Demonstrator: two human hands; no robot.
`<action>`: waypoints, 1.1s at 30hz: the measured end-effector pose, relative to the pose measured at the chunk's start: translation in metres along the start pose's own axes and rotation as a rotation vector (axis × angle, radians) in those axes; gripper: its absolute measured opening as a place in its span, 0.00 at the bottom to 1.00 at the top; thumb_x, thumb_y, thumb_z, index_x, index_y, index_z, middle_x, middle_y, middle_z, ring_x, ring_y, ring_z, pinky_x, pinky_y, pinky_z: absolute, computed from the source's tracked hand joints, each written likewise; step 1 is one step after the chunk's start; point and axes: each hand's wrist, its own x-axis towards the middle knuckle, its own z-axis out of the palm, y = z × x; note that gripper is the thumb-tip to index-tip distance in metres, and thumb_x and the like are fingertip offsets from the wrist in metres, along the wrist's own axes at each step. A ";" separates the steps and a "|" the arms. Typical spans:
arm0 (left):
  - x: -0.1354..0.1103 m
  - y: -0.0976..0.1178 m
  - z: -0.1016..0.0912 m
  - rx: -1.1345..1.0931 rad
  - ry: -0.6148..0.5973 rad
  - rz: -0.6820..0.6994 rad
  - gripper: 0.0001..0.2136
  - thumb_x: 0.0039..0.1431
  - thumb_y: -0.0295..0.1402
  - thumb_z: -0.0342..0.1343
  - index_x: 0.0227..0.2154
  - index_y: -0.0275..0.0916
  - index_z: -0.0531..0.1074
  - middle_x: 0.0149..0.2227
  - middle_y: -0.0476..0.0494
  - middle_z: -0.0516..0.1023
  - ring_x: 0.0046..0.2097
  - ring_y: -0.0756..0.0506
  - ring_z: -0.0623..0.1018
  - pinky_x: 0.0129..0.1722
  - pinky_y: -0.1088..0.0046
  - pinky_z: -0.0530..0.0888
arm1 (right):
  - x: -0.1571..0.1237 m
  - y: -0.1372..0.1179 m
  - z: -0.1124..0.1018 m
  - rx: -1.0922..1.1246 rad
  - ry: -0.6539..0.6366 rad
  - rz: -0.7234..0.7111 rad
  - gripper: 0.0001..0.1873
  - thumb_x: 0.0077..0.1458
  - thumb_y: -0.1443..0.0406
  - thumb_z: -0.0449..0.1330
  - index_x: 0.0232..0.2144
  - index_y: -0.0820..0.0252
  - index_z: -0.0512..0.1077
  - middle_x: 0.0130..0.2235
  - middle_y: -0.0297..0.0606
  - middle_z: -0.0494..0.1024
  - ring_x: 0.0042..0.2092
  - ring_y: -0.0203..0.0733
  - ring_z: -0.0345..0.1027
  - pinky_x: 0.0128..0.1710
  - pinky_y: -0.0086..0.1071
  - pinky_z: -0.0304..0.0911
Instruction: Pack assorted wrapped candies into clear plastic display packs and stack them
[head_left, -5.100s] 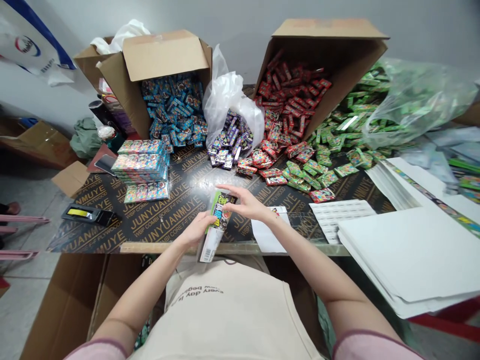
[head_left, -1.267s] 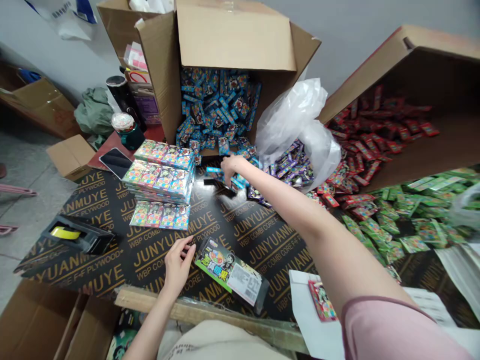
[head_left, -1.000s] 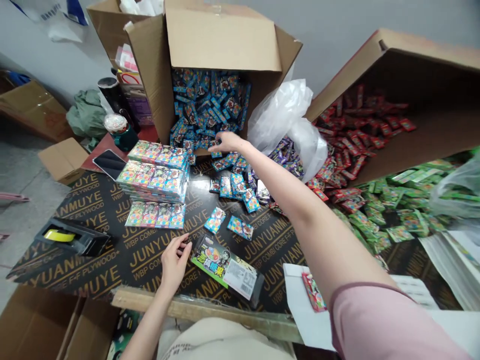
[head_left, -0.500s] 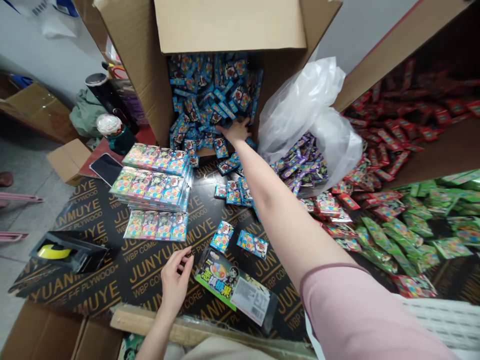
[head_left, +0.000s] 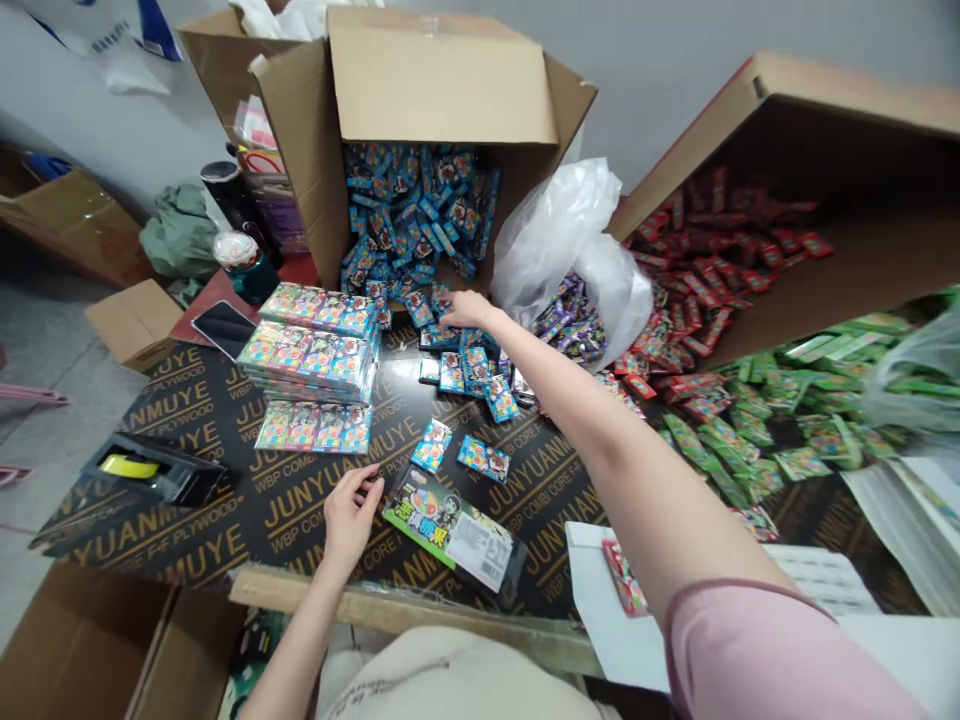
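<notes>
My right hand (head_left: 471, 310) reaches to the mouth of an open cardboard box, its fingers down among small blue candy packs (head_left: 450, 335). Blur and the packs hide whether it grips any. My left hand (head_left: 351, 515) rests near the table's front edge, fingers loosely curled with a gap at the thumb and nothing visible in them. Just right of it lies a clear printed pouch (head_left: 442, 530) with a white label. Two loose blue packs, one upright (head_left: 431, 445) and one sideways (head_left: 484, 458), lie above the pouch. Left of them stands a stack of four-pack candy sets (head_left: 307, 350).
A cardboard box (head_left: 442, 80) holds many blue packs. A clear plastic bag (head_left: 559, 240) contains purple packs. Red packs (head_left: 697, 290) and green packs (head_left: 757, 430) spread at the right. A tape dispenser (head_left: 135, 470), phone (head_left: 223, 328) and dark flask (head_left: 232, 200) are at the left.
My right hand has drawn back from inside the box toward its front edge, and another blue pack lies with the loose ones. The view has shifted; my left hand stays by the pouch.
</notes>
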 end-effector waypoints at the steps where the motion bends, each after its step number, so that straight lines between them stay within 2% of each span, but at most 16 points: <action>1: -0.001 0.001 -0.001 0.019 0.003 0.028 0.14 0.59 0.41 0.54 0.40 0.37 0.76 0.35 0.42 0.78 0.31 0.49 0.76 0.27 0.76 0.73 | -0.012 -0.003 0.000 0.000 -0.034 -0.026 0.32 0.48 0.58 0.63 0.57 0.58 0.68 0.52 0.45 0.76 0.54 0.54 0.70 0.52 0.39 0.63; 3: -0.005 0.006 -0.001 0.092 0.008 0.146 0.15 0.59 0.41 0.54 0.42 0.38 0.76 0.39 0.40 0.78 0.37 0.46 0.77 0.33 0.72 0.76 | -0.039 -0.008 0.000 0.027 -0.085 -0.116 0.31 0.46 0.61 0.64 0.55 0.55 0.70 0.52 0.41 0.76 0.53 0.52 0.70 0.52 0.37 0.63; 5: -0.011 0.013 -0.001 0.216 -0.062 0.346 0.17 0.57 0.42 0.57 0.47 0.41 0.75 0.47 0.37 0.77 0.48 0.40 0.76 0.47 0.62 0.74 | -0.069 -0.013 0.001 0.089 -0.059 -0.231 0.31 0.46 0.64 0.62 0.55 0.55 0.69 0.55 0.39 0.74 0.55 0.51 0.68 0.55 0.38 0.60; 7: -0.020 0.020 0.003 0.362 -0.237 0.547 0.26 0.52 0.46 0.60 0.53 0.43 0.71 0.56 0.35 0.71 0.59 0.35 0.68 0.60 0.49 0.61 | -0.105 -0.017 0.002 0.192 0.048 -0.306 0.35 0.45 0.66 0.60 0.58 0.60 0.65 0.56 0.42 0.73 0.55 0.52 0.67 0.56 0.41 0.58; 10: -0.034 0.031 0.010 0.493 -0.482 0.688 0.38 0.45 0.52 0.64 0.59 0.43 0.64 0.62 0.33 0.64 0.65 0.31 0.60 0.63 0.38 0.43 | -0.166 -0.019 0.007 0.417 0.192 -0.352 0.38 0.42 0.66 0.59 0.59 0.62 0.60 0.53 0.44 0.74 0.51 0.51 0.70 0.52 0.41 0.62; 12: -0.040 0.040 0.015 0.481 -0.492 0.662 0.37 0.45 0.51 0.64 0.58 0.42 0.66 0.58 0.32 0.69 0.63 0.32 0.63 0.63 0.37 0.39 | -0.209 -0.018 0.011 0.550 0.244 -0.404 0.36 0.42 0.65 0.59 0.57 0.60 0.63 0.54 0.43 0.73 0.52 0.50 0.69 0.52 0.40 0.63; 14: -0.043 0.051 0.019 0.374 -0.414 0.559 0.30 0.48 0.49 0.64 0.52 0.41 0.71 0.52 0.34 0.75 0.59 0.33 0.68 0.63 0.38 0.39 | -0.251 -0.016 0.018 0.646 0.277 -0.444 0.33 0.44 0.65 0.59 0.56 0.57 0.65 0.55 0.42 0.72 0.55 0.49 0.67 0.54 0.40 0.62; 15: -0.044 0.059 0.022 0.271 -0.369 0.481 0.26 0.49 0.48 0.63 0.49 0.41 0.74 0.49 0.35 0.77 0.57 0.34 0.70 0.64 0.39 0.42 | -0.271 -0.016 0.023 0.686 0.286 -0.451 0.32 0.45 0.65 0.59 0.55 0.56 0.66 0.55 0.41 0.72 0.56 0.48 0.67 0.55 0.40 0.62; 17: -0.043 0.077 0.029 -0.042 -0.318 0.284 0.22 0.51 0.48 0.61 0.45 0.39 0.76 0.45 0.37 0.79 0.52 0.37 0.74 0.62 0.45 0.55 | -0.307 -0.018 0.033 0.739 0.314 -0.431 0.30 0.47 0.64 0.61 0.56 0.54 0.67 0.55 0.41 0.72 0.55 0.48 0.67 0.54 0.40 0.63; 19: -0.042 0.096 0.039 -0.418 -0.333 0.073 0.22 0.51 0.49 0.60 0.41 0.36 0.77 0.41 0.38 0.80 0.45 0.40 0.78 0.54 0.54 0.69 | -0.338 -0.021 0.045 0.735 0.375 -0.390 0.30 0.49 0.63 0.62 0.57 0.52 0.66 0.54 0.42 0.72 0.55 0.48 0.67 0.53 0.42 0.65; 22: -0.044 0.117 0.052 -0.776 -0.356 -0.163 0.21 0.44 0.47 0.65 0.34 0.34 0.77 0.31 0.43 0.80 0.31 0.47 0.78 0.38 0.66 0.77 | -0.373 -0.023 0.062 0.685 0.450 -0.358 0.34 0.50 0.58 0.65 0.59 0.50 0.63 0.53 0.44 0.71 0.55 0.49 0.66 0.55 0.45 0.64; 25: -0.051 0.126 0.059 -0.795 -0.471 -0.275 0.18 0.38 0.42 0.69 0.29 0.33 0.77 0.25 0.46 0.77 0.24 0.51 0.73 0.27 0.75 0.73 | -0.398 -0.017 0.073 0.659 0.438 -0.378 0.44 0.45 0.52 0.69 0.62 0.50 0.59 0.58 0.46 0.65 0.60 0.53 0.60 0.60 0.48 0.59; 27: -0.056 0.126 0.063 -0.726 -0.603 -0.296 0.17 0.38 0.40 0.69 0.28 0.32 0.77 0.25 0.46 0.77 0.24 0.52 0.73 0.26 0.77 0.72 | -0.410 -0.012 0.076 0.638 0.409 -0.404 0.49 0.43 0.52 0.69 0.64 0.50 0.55 0.64 0.47 0.58 0.65 0.55 0.52 0.63 0.49 0.53; 29: -0.061 0.123 0.065 -0.652 -0.694 -0.272 0.16 0.41 0.40 0.68 0.29 0.31 0.78 0.27 0.44 0.78 0.26 0.51 0.74 0.27 0.76 0.72 | -0.418 -0.009 0.077 0.620 0.371 -0.445 0.49 0.44 0.54 0.69 0.65 0.49 0.52 0.64 0.46 0.57 0.66 0.54 0.49 0.64 0.50 0.50; 31: -0.063 0.117 0.066 -0.559 -0.745 -0.209 0.19 0.47 0.42 0.63 0.37 0.31 0.78 0.31 0.41 0.79 0.29 0.49 0.76 0.30 0.73 0.74 | -0.423 -0.007 0.080 0.617 0.361 -0.456 0.46 0.45 0.58 0.67 0.64 0.49 0.54 0.61 0.45 0.62 0.64 0.53 0.53 0.62 0.49 0.52; 33: -0.063 0.107 0.063 -0.398 -0.770 -0.069 0.24 0.55 0.44 0.56 0.50 0.33 0.73 0.37 0.37 0.80 0.35 0.45 0.78 0.37 0.66 0.75 | -0.426 -0.004 0.084 0.605 0.418 -0.408 0.43 0.43 0.62 0.66 0.61 0.50 0.57 0.57 0.44 0.67 0.60 0.54 0.59 0.59 0.48 0.54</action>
